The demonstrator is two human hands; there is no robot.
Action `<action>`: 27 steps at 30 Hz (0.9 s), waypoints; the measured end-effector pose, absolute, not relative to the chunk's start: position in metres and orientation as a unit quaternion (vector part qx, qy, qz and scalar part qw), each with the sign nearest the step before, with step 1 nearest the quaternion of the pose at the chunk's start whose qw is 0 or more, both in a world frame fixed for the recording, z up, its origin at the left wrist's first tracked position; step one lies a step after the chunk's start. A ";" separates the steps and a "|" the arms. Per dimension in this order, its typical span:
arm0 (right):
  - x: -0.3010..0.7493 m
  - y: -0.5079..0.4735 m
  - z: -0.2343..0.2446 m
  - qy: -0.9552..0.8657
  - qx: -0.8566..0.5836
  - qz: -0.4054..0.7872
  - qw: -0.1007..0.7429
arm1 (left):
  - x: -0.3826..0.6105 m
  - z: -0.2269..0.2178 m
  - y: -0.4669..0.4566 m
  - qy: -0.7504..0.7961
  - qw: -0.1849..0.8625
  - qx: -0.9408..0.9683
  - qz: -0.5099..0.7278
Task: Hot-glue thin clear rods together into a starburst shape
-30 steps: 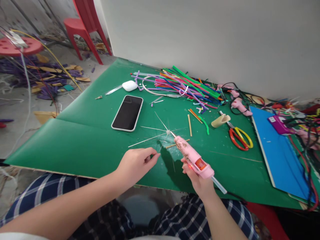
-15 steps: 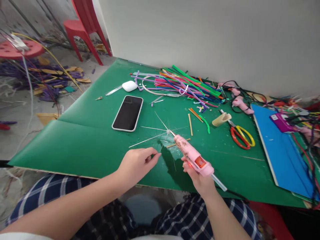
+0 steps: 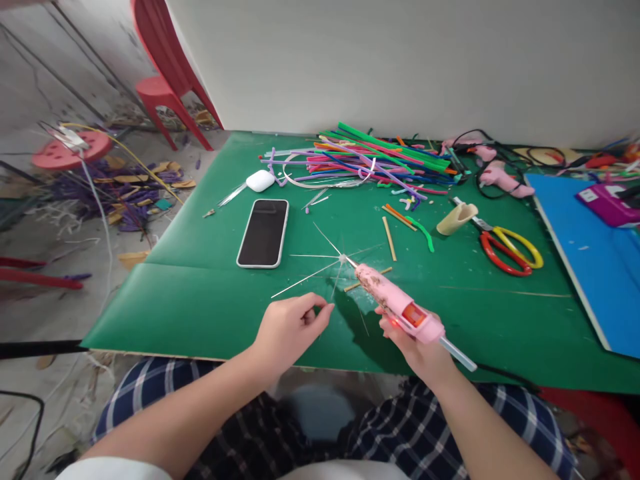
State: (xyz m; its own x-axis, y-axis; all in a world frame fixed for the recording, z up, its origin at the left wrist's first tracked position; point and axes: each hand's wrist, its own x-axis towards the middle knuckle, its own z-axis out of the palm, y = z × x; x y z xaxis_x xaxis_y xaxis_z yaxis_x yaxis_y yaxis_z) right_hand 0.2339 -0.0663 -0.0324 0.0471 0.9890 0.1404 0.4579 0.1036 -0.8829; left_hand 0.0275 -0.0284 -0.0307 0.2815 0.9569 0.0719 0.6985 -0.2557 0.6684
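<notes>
My right hand (image 3: 417, 343) is wrapped round a pink hot glue gun (image 3: 395, 300), with a clear glue stick (image 3: 459, 354) poking out of its back end. The gun's metal nozzle meets the whitish middle of a starburst of thin wires (image 3: 342, 259), whose spokes spread out in several directions. Closer to the table's front edge, my left hand (image 3: 295, 327) is closed, thumb and forefinger pinching the end of one thin wire spoke (image 3: 337, 283) that runs to that middle. A short tan stick (image 3: 353, 287) lies partly behind the gun.
A phone (image 3: 263, 233) and a white earbud case (image 3: 261, 181) lie to the left on the green table (image 3: 185, 307). Colourful pipe cleaners (image 3: 360, 160) are heaped at the back. Scissors (image 3: 510, 250), a tan tube (image 3: 457, 219) and a blue board (image 3: 575, 247) are at the right.
The whole view has shifted, so the table and its things appear further right. Both hands, the glue gun and the wire starburst keep nearly the same places relative to one another.
</notes>
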 end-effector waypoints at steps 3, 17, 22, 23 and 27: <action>0.234 -0.066 -0.032 -0.617 -0.586 0.314 0.421 | 0.027 -0.031 -0.029 0.556 0.272 0.744 0.250; 0.233 -0.065 -0.030 -0.613 -0.587 0.318 0.422 | 0.030 -0.033 -0.029 0.555 0.252 0.754 0.245; 0.234 -0.065 -0.034 -0.594 -0.601 0.322 0.427 | 0.029 -0.034 -0.028 0.551 0.256 0.757 0.242; 0.234 -0.065 -0.034 -0.590 -0.604 0.323 0.428 | 0.029 -0.034 -0.028 0.551 0.256 0.756 0.241; 0.234 -0.064 -0.034 -0.566 -0.619 0.316 0.442 | 0.030 -0.033 -0.029 0.551 0.256 0.757 0.239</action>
State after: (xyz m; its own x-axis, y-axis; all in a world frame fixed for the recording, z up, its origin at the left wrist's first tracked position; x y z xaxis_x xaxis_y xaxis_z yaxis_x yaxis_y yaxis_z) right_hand 0.2336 -0.0636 -0.0338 0.1583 0.9813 0.1093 0.4214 0.0330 -0.9063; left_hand 0.0296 -0.0287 -0.0334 0.2778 0.9573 0.0802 0.7130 -0.2614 0.6506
